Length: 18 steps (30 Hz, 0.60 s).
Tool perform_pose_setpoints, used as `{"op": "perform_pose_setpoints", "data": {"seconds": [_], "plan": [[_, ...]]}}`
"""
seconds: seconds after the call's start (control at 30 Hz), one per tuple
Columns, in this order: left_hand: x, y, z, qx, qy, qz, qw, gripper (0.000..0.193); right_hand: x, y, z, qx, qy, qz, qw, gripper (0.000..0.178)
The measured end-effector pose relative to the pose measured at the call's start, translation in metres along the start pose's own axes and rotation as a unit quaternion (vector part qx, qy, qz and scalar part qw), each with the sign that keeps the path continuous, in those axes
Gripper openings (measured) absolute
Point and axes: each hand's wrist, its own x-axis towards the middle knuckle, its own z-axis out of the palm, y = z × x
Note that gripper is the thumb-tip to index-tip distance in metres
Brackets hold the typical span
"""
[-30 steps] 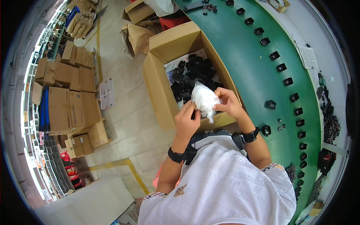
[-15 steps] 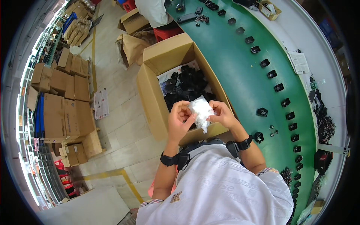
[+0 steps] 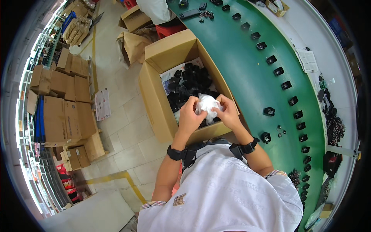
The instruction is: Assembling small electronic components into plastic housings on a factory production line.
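Observation:
Between my two hands is a crumpled white plastic bag (image 3: 208,103), thin and partly see-through. My left hand (image 3: 190,116) pinches its left side with bent fingers. On the other side my right hand (image 3: 228,112) grips the bag, thumb toward its middle. Both hands are over the near end of an open cardboard box (image 3: 156,118). Inside that box lies a pile of black plastic parts (image 3: 189,83), partly covered by the bag and my hands. Whether anything sits inside the bag cannot be seen.
Right of the box runs a green conveyor belt (image 3: 247,83) with a long row of small black housings (image 3: 286,85). Two more black parts (image 3: 269,111) and tiny pieces lie nearer me. Another person (image 3: 158,11) sits beyond the box. Stacked cartons (image 3: 58,116) stand at left.
Both hands have moved slightly up with the bag, farther over the box. The fingers have closed in around the bag, and its hanging lower end is now gathered up.

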Motion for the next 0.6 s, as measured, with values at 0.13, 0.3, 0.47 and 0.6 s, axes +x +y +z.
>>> {"op": "perform_pose_setpoints", "data": {"seconds": [0.13,0.3,0.47,0.6], "plan": [[-0.005,-0.007,0.016,0.034,0.037,0.016,0.999,0.022,0.002,-0.001,0.006,-0.141,0.082,-0.052,0.985,0.020],[-0.004,-0.008,0.016,0.000,0.028,-0.010,1.000,0.016,0.001,-0.013,0.012,-0.252,0.114,-0.113,0.954,0.022],[-0.005,-0.017,0.011,-0.204,-0.028,-0.070,0.976,0.027,0.009,-0.018,0.006,-0.246,0.136,-0.186,0.941,0.022],[0.004,-0.010,-0.011,-0.410,-0.102,-0.243,0.873,0.051,0.007,-0.022,-0.001,-0.242,0.060,-0.174,0.953,0.023]]}}
